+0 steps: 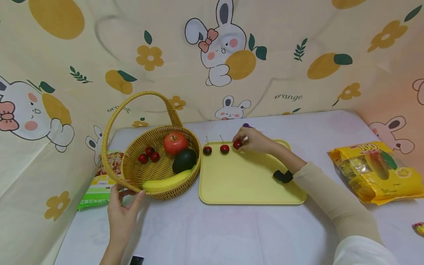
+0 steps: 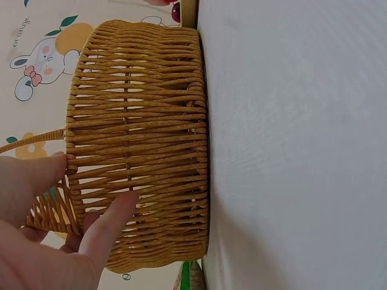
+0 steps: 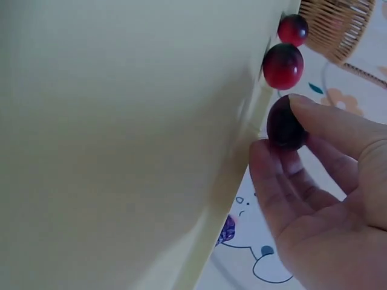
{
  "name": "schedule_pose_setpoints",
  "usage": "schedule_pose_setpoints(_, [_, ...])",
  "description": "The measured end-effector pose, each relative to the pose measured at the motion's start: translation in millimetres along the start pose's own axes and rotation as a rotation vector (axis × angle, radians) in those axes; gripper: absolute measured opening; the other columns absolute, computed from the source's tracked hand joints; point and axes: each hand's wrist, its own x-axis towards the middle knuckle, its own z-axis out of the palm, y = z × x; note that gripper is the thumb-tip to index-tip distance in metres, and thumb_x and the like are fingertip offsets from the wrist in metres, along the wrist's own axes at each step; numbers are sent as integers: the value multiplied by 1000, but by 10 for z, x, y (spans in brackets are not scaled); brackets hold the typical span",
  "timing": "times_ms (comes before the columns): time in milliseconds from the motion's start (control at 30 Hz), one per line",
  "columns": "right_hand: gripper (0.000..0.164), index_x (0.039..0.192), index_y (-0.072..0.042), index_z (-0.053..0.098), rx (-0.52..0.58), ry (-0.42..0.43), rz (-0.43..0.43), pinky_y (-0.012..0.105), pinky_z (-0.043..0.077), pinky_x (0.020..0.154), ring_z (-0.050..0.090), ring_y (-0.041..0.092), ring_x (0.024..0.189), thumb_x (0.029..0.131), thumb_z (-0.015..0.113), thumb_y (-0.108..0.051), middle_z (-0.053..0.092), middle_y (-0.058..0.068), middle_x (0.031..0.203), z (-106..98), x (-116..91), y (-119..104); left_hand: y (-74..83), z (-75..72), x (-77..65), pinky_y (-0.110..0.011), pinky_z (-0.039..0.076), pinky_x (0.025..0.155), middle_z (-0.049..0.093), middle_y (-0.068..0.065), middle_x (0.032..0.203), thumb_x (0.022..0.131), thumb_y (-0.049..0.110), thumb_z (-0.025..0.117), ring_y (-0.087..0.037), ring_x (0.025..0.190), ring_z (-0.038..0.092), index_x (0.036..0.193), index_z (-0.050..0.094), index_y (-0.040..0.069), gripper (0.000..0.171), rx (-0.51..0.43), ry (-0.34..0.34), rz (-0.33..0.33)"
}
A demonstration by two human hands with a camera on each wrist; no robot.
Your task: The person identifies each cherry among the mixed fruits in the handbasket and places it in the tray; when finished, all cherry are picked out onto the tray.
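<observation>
My left hand (image 1: 122,213) grips the near rim of a woven basket (image 1: 155,171), at the foot of its tall handle. In the left wrist view the thumb and fingers lie on either side of the basket's weave (image 2: 139,139). Inside the basket are an apple (image 1: 175,144), an avocado (image 1: 184,161), a banana (image 1: 165,183) and three cherries (image 1: 149,151). My right hand (image 1: 253,141) pinches a dark red cherry (image 3: 284,124) by the far edge of a yellow tray (image 1: 245,184). Two stemmed cherries (image 1: 224,148) sit in a row to its left on the tray.
A yellow mango snack bag (image 1: 377,171) lies right of the tray. A green and yellow packet (image 1: 99,184) is partly hidden behind the basket. Something small and purple (image 1: 246,125) lies beyond the tray. A patterned cloth (image 1: 265,29) stands behind the table.
</observation>
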Motion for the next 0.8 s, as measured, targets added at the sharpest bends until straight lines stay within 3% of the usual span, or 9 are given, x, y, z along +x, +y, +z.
schedule_pose_setpoints(300, [32, 108, 8, 70, -79, -12, 4, 37, 59, 80, 62, 27, 91, 77, 78, 9, 61, 14, 97, 56, 2, -13, -19, -2, 2, -9, 54, 68, 51, -6, 119, 86, -9, 73, -11, 98, 55, 130, 48, -5, 51, 27, 2, 20])
schedule_pose_setpoints(433, [31, 107, 5, 71, -115, -2, 6, 34, 54, 77, 59, 25, 88, 77, 80, 6, 60, 13, 95, 75, -11, -8, 134, 16, -10, -7, 53, 67, 50, 3, 116, 85, -13, 71, -10, 97, 54, 127, 47, -10, 49, 42, 7, 31])
schedule_pose_setpoints(533, [31, 105, 4, 72, -150, 5, -9, 34, 49, 74, 55, 25, 87, 77, 82, 4, 60, 12, 95, 87, -19, 5, 136, 19, -8, -7, 52, 67, 50, 3, 115, 85, -14, 70, -11, 97, 55, 127, 46, -11, 48, 48, 10, 32])
schedule_pose_setpoints(667, [35, 108, 3, 71, -183, 6, -7, 36, 48, 77, 56, 26, 89, 76, 85, -2, 61, 11, 96, 71, -33, -4, -31, 11, 11, -8, 54, 67, 51, -6, 118, 85, -12, 72, -11, 98, 55, 128, 47, -7, 50, 51, 10, 11])
schedule_pose_setpoints(800, [42, 114, 1, 69, -214, 18, -8, 40, 50, 80, 57, 30, 94, 78, 86, -13, 61, 12, 102, 2, -4, -134, -23, -8, 0, -9, 54, 67, 51, -6, 119, 86, -9, 73, -10, 98, 55, 129, 47, -5, 50, 42, 8, 0])
